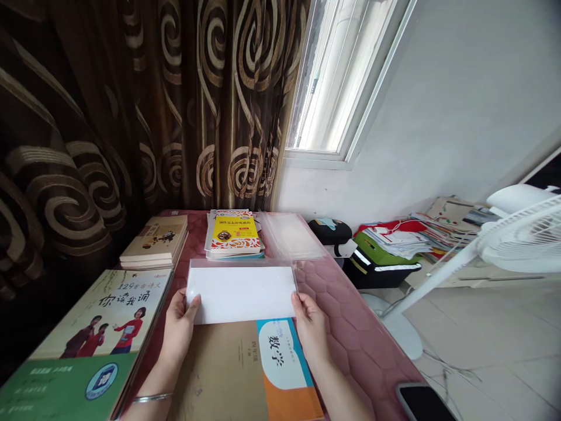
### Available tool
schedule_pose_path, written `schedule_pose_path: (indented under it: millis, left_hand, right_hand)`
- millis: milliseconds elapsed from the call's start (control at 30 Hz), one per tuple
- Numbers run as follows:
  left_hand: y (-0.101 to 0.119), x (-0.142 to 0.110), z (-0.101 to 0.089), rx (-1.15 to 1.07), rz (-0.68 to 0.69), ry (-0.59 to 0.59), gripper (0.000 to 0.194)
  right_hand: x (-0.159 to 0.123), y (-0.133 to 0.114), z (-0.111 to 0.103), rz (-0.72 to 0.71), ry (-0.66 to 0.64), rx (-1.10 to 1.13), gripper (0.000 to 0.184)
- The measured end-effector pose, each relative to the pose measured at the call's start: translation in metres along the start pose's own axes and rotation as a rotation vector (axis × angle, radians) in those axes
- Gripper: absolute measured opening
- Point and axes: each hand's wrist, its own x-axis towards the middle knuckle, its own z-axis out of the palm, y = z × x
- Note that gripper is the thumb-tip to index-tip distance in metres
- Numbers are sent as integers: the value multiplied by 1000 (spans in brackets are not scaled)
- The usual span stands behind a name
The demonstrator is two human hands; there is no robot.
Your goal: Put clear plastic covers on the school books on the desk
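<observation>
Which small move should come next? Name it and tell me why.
Probably lower the clear-edged white sheet flat onto the maths book: the left hand and right hand pinch its opposite ends, and the book shows directly below it in the view.

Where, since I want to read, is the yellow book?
In the head view, the yellow book lies just beyond the held white sheet, between the brown books on the left and clear plastic covers on the right.
</observation>
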Motion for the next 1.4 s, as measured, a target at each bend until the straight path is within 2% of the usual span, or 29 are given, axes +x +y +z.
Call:
schedule_pose_path:
  millis: [500,700,1000,1400]
  left_hand:
    - [1,0,2,19,-1,33,50]
    - [3,-1,1,-36,-22,9,43]
    - [0,1,1,-25,-11,1,47]
    - [-3,3,1,5,12,3,45]
  right_hand:
    - [-2,-3,-1,-4,-19,-9,48]
    - [1,4,-1,-26,-3,-78,50]
    - [1,5,0,-38,-13,-13,45]
    - [1,7,1,-28,-31,-49,48]
